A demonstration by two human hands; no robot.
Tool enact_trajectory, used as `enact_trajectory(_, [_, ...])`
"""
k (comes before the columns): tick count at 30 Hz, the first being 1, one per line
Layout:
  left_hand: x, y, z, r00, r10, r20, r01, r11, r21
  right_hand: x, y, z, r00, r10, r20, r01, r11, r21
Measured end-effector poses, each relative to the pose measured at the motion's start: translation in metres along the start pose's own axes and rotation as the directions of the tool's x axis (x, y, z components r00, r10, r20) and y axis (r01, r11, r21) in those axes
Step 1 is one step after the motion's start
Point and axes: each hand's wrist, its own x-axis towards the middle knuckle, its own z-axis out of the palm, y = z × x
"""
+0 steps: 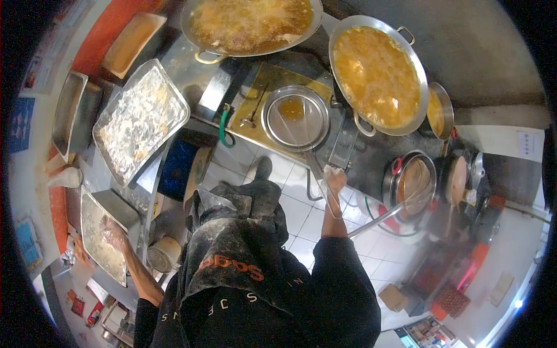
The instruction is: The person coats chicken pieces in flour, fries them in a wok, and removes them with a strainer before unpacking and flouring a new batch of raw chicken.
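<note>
Holding round strainer point(296, 119), upper centre of frame, by its handle point(314, 165), right hand point(335, 178) closed on it. Left hand point(114, 236) down in pan point(123, 207), lower left; can't tell how wide its fingers. Strainer: likely light, stiff, front-heavy, maybe greasy; best gripped mid-handle.

left hand point(117, 236) in the rectangular pan point(123, 207) of pale matter. right hand point(335, 178), coated white, beside the strainer point(288, 134) handle point(314, 164); grip unclear. white-dusted tray point(181, 113) at left. left wok point(318, 16) and right wok point(423, 93) ahead, both containing foaming golden liquid.
</note>
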Motion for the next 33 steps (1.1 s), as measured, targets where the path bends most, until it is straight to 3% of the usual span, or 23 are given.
enact_trajectory(1, [-0.002,0.003,-0.002,1.000,0.002,0.007,-0.002,1.000,0.019,0.000,0.001,0.001,1.000,-0.017,-0.019,0.015,0.995,-0.095])
enact_trajectory(5, [-0.002,0.008,-0.003,0.998,-0.054,0.014,0.054,0.998,0.039,-0.001,0.016,0.019,0.999,-0.033,-0.017,0.032,0.998,-0.052])
enact_trajectory(8, [0.002,-0.007,0.001,0.997,0.071,0.038,-0.070,0.997,-0.026,-0.002,0.007,0.010,0.996,-0.079,-0.050,0.072,0.988,-0.136])
enact_trajectory(10, [-0.001,-0.005,0.003,0.999,0.029,-0.045,-0.031,0.998,-0.046,-0.003,0.000,0.000,0.999,0.001,0.038,-0.005,0.995,0.103])
enact_trajectory(11, [0.001,-0.003,0.002,0.999,0.023,-0.045,-0.025,0.999,-0.044,-0.001,-0.007,-0.014,0.999,-0.004,0.041,0.000,0.995,0.102])
enact_trajectory(13, [0.010,-0.005,-0.001,0.981,-0.119,0.156,0.142,0.979,-0.148,0.004,-0.022,-0.043,0.978,0.116,0.172,-0.139,0.982,0.129])
enact_trajectory(15, [0.020,-0.025,0.004,0.985,-0.081,0.154,0.110,0.975,-0.193,-0.020,0.048,-0.006,0.997,-0.049,0.064,0.010,0.859,0.512])
enact_trajectory(16, [0.023,-0.035,0.009,0.987,-0.037,0.155,0.073,0.970,-0.234,-0.013,0.018,-0.059,0.950,-0.131,0.283,0.150,0.988,-0.047])
enact_trajectory(17, [0.022,-0.039,0.013,0.988,-0.045,0.149,0.080,0.968,-0.237,-0.003,-0.031,-0.124,0.844,0.210,0.494,-0.356,0.908,0.221])
enact_trajectory(18, [0.019,-0.040,0.016,0.999,0.027,0.032,-0.021,0.982,-0.186,-0.021,-0.007,-0.115,0.868,0.147,0.474,-0.445,0.654,0.612])
enact_trajectory(19, [0.014,-0.034,0.014,0.991,0.105,-0.079,-0.114,0.986,-0.118,-0.005,-0.070,-0.186,0.533,0.339,0.775,-0.845,0.170,0.507])
enact_trajectory(21, [0.003,-0.003,0.002,0.997,0.064,-0.048,-0.066,0.997,-0.038,0.006,-0.110,-0.258,0.368,0.068,0.928,-0.927,0.113,0.359])
enact_trajectory(22, [-0.003,0.012,-0.004,0.999,0.032,-0.010,-0.031,0.999,0.035,0.011,-0.128,-0.280,0.364,0.061,0.930,-0.927,0.120,0.355])
enact_trajectory(24, [-0.011,0.021,-0.007,0.999,0.012,-0.051,-0.011,1.000,0.019,0.017,-0.156,-0.302,0.190,-0.132,0.973,-0.955,0.205,0.214])
enact_trajectory(25, [-0.011,0.024,-0.006,0.997,-0.002,-0.081,0.002,1.000,0.001,0.009,-0.146,-0.291,0.194,-0.131,0.972,-0.954,0.204,0.218])
enact_trajectory(26, [-0.010,0.023,-0.007,1.000,-0.020,-0.025,0.018,0.998,-0.056,-0.004,-0.126,-0.270,0.312,-0.149,0.938,-0.914,0.221,0.339])
enact_trajectory(27, [0.006,-0.034,0.012,0.981,0.173,-0.092,-0.175,0.984,-0.015,-0.016,-0.116,-0.260,0.427,-0.165,0.889,-0.861,0.226,0.456])
enact_trajectory(28, [0.023,-0.096,0.033,0.914,0.377,-0.148,-0.377,0.926,0.029,-0.017,-0.149,-0.272,0.571,-0.003,0.821,-0.607,0.672,0.424])
enact_trajectory(29, [0.025,-0.117,0.030,0.893,0.429,-0.138,-0.433,0.901,0.003,-0.015,-0.154,-0.264,0.521,0.009,0.854,-0.738,0.508,0.445])
enact_trajectory(30, [0.029,-0.133,0.035,0.808,0.559,-0.187,-0.557,0.828,0.070,-0.022,-0.158,-0.267,0.413,0.121,0.903,-0.874,0.332,0.356])
enact_trajectory(31, [0.042,-0.123,0.047,0.698,0.683,-0.217,-0.672,0.729,0.133,-0.030,-0.143,-0.258,0.553,-0.097,0.828,-0.337,0.882,0.328])
enact_trajectory(32, [0.046,-0.109,0.050,0.748,0.623,-0.228,-0.616,0.780,0.110,-0.042,-0.149,-0.260,0.619,-0.105,0.779,-0.382,0.826,0.414])
enact_trajectory(33, [0.032,-0.070,0.040,0.849,0.484,-0.212,-0.482,0.874,0.067,-0.048,-0.153,-0.265,0.534,0.000,0.846,-0.655,0.632,0.414])
